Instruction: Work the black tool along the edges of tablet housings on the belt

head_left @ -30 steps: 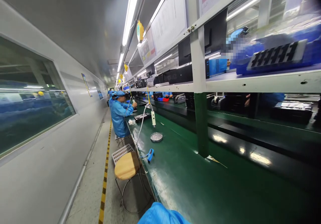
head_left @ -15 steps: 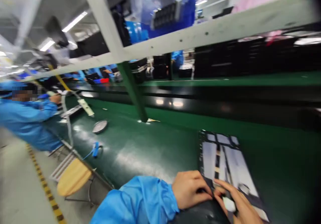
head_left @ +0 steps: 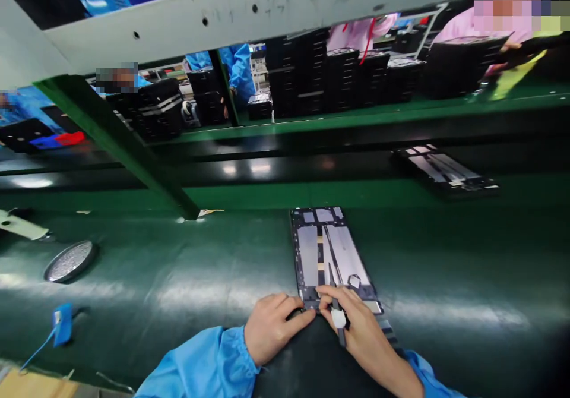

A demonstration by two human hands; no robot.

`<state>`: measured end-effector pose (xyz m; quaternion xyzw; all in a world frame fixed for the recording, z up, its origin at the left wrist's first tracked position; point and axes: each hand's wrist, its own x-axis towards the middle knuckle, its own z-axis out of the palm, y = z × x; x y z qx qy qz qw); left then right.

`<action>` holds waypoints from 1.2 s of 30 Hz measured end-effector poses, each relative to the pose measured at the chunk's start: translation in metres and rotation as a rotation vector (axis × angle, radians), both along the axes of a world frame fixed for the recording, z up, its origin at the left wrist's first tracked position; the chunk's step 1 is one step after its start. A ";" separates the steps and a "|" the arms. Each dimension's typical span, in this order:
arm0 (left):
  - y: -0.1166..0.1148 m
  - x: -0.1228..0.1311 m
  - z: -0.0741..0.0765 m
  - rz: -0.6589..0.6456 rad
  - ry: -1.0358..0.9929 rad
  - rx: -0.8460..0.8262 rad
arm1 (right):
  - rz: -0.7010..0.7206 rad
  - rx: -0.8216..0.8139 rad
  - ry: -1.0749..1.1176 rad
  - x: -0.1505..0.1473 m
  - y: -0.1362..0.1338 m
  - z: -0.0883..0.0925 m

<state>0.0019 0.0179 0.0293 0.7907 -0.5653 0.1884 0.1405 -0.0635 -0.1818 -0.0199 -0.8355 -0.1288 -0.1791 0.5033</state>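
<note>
An opened tablet (head_left: 351, 249), silver panels and dark frame exposed, lies on the green bench in front of me. My left hand (head_left: 274, 327) has curled fingers and thumb gripping its near-left edge. At the tablet's near end, my right hand (head_left: 356, 327) pinches slim black tweezers (head_left: 341, 334) with a white patch on the shank. Their thin end points away from me over the silver panels. The right fingertips meet the near part of the tablet and hide what lies beneath them.
A second opened tablet (head_left: 449, 169) lies on the dark belt behind the bench. To the left are a round dish (head_left: 70, 261), a blue clip with a cord (head_left: 62, 325) and a green post (head_left: 120, 148). Black stacks (head_left: 296, 74) and people in blue and pink stand beyond.
My view has swung right and down, so the bench and tablet appear further left. The second tablet has come into view on the belt. Both hands stay at the tablet's near end.
</note>
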 end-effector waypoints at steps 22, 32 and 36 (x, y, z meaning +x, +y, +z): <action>0.002 0.004 0.004 -0.031 -0.057 0.177 | -0.010 0.177 0.186 -0.008 -0.013 0.013; -0.001 -0.008 0.001 0.053 0.050 0.192 | -0.068 0.489 0.430 -0.029 -0.012 0.007; -0.001 -0.007 0.001 0.054 0.073 0.192 | -0.045 0.449 0.444 -0.029 -0.005 0.008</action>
